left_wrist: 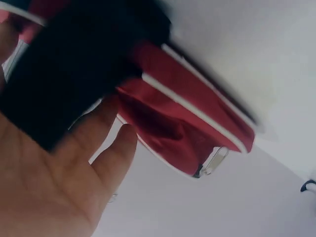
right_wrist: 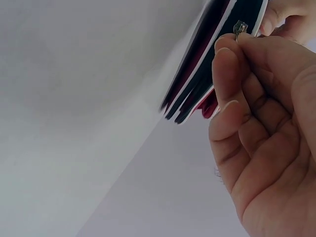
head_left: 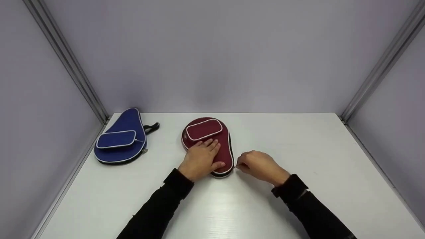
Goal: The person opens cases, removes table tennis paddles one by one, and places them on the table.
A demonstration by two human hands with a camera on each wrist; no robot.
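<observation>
A dark red padded case, shaped like a table tennis bat with white piping and a small zipped pocket, lies on the white table with its wide end at the back. My left hand rests across its face, fingers extended toward the pocket and thumb near the narrow end. At the front right edge my right hand pinches the metal zipper pull between thumb and forefinger. The right wrist view shows the case's dark side band. In the left wrist view, a blurred dark shape hides part of the case.
A blue case of similar shape, with a front pocket and a black wrist strap, lies at the table's back left. Pale panels stand behind the table and along both sides.
</observation>
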